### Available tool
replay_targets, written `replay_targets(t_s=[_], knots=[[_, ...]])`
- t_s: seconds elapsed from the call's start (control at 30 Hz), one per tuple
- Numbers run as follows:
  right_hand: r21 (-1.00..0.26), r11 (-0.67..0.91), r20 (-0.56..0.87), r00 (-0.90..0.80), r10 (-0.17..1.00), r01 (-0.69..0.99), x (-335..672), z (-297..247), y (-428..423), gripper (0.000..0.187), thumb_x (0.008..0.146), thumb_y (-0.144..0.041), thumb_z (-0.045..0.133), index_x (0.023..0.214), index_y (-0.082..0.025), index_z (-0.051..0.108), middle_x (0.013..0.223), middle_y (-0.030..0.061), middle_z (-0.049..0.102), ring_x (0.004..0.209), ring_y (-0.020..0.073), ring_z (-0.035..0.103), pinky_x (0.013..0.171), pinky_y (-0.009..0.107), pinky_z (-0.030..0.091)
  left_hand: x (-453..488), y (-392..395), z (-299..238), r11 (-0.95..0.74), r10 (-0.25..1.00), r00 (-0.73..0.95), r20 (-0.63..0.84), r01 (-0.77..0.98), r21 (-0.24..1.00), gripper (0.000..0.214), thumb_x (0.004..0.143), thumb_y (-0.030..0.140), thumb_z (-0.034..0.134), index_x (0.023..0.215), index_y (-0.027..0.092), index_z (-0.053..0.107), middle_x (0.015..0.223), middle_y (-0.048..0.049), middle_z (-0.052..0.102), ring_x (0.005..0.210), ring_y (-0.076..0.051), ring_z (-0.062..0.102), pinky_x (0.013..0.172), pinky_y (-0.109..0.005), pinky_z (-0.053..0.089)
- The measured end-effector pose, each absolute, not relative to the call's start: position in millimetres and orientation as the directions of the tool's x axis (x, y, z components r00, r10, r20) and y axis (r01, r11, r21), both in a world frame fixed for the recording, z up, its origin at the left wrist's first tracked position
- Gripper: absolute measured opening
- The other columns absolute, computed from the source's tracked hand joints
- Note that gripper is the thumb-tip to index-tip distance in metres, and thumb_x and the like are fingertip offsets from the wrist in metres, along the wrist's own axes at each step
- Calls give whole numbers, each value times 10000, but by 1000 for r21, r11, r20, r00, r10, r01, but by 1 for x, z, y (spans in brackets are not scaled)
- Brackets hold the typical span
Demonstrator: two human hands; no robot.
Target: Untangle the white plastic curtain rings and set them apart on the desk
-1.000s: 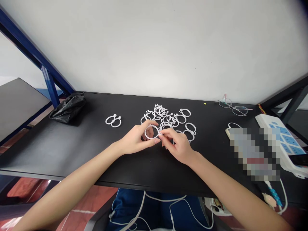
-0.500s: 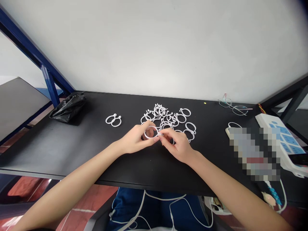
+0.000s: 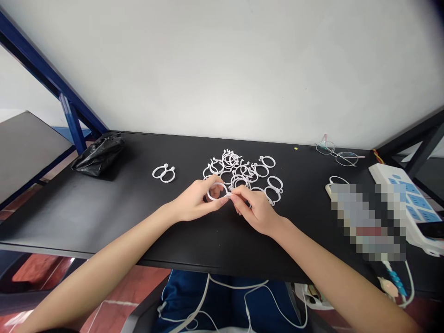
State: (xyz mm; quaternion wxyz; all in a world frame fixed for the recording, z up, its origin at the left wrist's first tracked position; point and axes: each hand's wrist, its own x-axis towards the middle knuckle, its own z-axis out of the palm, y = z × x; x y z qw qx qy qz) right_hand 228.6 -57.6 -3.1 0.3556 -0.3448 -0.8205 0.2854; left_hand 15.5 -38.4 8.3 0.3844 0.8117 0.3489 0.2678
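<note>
My left hand (image 3: 197,201) and my right hand (image 3: 253,210) meet above the black table top (image 3: 104,210), both gripping a white plastic curtain ring (image 3: 217,191). The left fingers hold its curved side, while the right fingertips pinch the end near its clasp. Just beyond my hands lies a loose heap of similar white rings (image 3: 239,170), some tangled together and partly hidden by my fingers. Farther left, a pair of white rings (image 3: 163,173) lies apart from the heap.
A crumpled black plastic bag (image 3: 99,155) lies at the table's back left. Wire-framed glasses (image 3: 338,155) sit at the back right, near a white power strip (image 3: 398,196). A pixelated patch (image 3: 367,222) hides part of the right side. The table's front edge runs below my forearms.
The held ring has turned slightly in my fingers and now looks narrower. My hands have shifted only a little, and the heap has not visibly moved.
</note>
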Motion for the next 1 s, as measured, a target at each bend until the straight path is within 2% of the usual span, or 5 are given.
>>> replay_targets(t_s=[0.33, 0.63, 0.83, 1.0], knots=[[-817, 527, 360, -507, 783, 235, 223, -5, -65, 178, 1019, -271, 395, 859, -212, 443, 583, -67, 502, 498, 77, 499, 540, 204, 412, 18, -42, 10, -425, 760, 629, 165, 288, 858, 217, 934, 395, 504, 964, 184, 459, 658, 56, 448, 603, -100, 400, 593, -224, 372], [-848, 508, 359, -540, 761, 152, 221, -7, -68, 186, 1032, -283, 354, 876, -217, 430, 615, -60, 534, 504, 79, 532, 556, 214, 443, 21, -47, 7, -427, 756, 618, 214, 219, 878, 203, 933, 378, 510, 932, 182, 456, 587, 89, 348, 534, -82, 308, 532, -210, 298], [-825, 545, 404, -516, 755, 151, 222, -10, -67, 194, 1029, -294, 360, 873, -217, 447, 621, -54, 529, 511, 86, 535, 559, 223, 454, 21, -47, 11, -419, 749, 636, 185, 239, 876, 206, 937, 383, 500, 943, 181, 460, 577, 91, 348, 538, -87, 311, 545, -217, 311], [-779, 590, 426, -512, 746, 213, 225, -10, -64, 194, 1017, -281, 387, 863, -211, 483, 623, -46, 525, 512, 89, 522, 539, 224, 436, 22, -45, 9, -429, 765, 611, 204, 248, 869, 224, 918, 401, 521, 937, 184, 470, 586, 84, 386, 551, -91, 350, 565, -222, 337]])
